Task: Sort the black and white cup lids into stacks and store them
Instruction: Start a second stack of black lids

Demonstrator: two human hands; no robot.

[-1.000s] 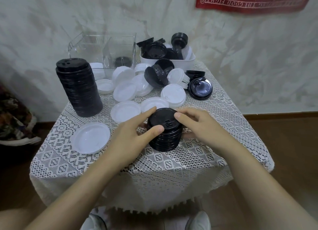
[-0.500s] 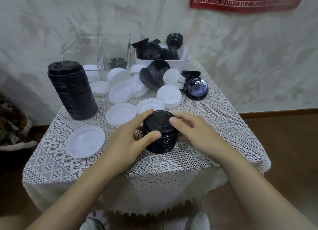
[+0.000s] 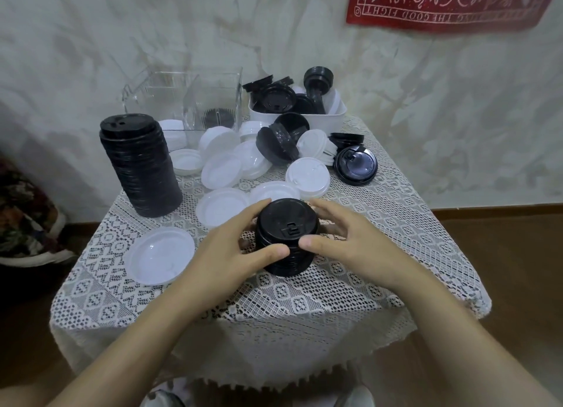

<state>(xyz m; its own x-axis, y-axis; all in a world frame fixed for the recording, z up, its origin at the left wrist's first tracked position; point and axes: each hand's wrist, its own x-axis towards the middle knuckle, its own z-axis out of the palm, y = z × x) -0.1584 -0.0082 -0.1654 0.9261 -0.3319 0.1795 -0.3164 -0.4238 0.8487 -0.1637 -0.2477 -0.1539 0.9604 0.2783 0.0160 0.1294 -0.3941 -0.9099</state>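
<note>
Black plastic cup lids (image 3: 288,242) in a short stack stand front-centre on the lace-covered worktop (image 3: 335,291), clasped round the sides by the left hand (image 3: 225,254) and the right hand (image 3: 350,242). The stack is judged light, stiff and slippery, best gripped low. Loose white plastic lids (image 3: 221,210) crowd just behind; open room is seen toward the near edge.

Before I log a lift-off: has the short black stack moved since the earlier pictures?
No. The short black stack still stands just in front of the same white lid, no nearer the tall stack.
</note>
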